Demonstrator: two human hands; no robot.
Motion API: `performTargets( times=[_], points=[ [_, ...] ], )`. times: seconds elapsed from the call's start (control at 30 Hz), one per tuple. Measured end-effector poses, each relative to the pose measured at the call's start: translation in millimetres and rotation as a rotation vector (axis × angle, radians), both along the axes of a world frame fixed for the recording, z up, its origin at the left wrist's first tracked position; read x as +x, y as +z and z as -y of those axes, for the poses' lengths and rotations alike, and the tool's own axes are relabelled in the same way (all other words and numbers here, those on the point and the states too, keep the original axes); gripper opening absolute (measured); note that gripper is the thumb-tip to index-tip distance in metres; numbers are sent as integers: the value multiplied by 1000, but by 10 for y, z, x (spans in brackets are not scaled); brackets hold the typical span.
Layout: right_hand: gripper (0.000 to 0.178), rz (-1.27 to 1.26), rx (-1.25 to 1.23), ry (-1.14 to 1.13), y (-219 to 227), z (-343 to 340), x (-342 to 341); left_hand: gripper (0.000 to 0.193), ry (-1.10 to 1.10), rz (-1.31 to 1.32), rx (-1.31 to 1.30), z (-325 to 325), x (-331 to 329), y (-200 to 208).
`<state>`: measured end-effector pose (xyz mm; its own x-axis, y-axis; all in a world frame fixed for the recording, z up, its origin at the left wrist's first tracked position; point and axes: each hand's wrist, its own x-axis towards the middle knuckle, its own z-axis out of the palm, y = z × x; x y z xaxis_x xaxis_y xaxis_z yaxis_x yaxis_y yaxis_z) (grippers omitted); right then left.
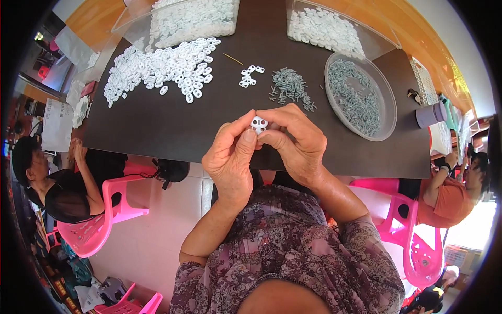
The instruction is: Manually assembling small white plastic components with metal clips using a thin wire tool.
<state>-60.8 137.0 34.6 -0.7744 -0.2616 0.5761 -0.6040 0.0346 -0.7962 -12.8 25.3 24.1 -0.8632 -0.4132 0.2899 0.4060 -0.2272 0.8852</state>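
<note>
Just over the table's near edge, my left hand (231,157) and my right hand (297,140) pinch a small white plastic piece with dark round holes (259,124) between thumbs and fingertips. Part of it is hidden by the fingers. Beyond it on the dark table lies a little group of similar white pieces (248,82). To their right is a heap of grey screws (289,86). A wide spread of white oval plastic pieces with holes (167,68) covers the table's far left.
A round clear tub (389,112) with more screws stands at the right. Clear bins (236,18) (374,44) with white pieces stand at the back. A thin brass-coloured stick (233,59) lies near the middle. A grey-purple cup (431,115) is at the right edge. People sit on both sides.
</note>
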Motion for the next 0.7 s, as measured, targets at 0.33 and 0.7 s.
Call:
performTargets(
  times=[0.33,0.7],
  points=[
    [29,-2,-61,-107,19,-275,29,23,-30,45,50,-378,-73,85],
    [28,61,-145,-221,-14,-360,49,24,34,-18,-111,-620,-155,35]
  ],
)
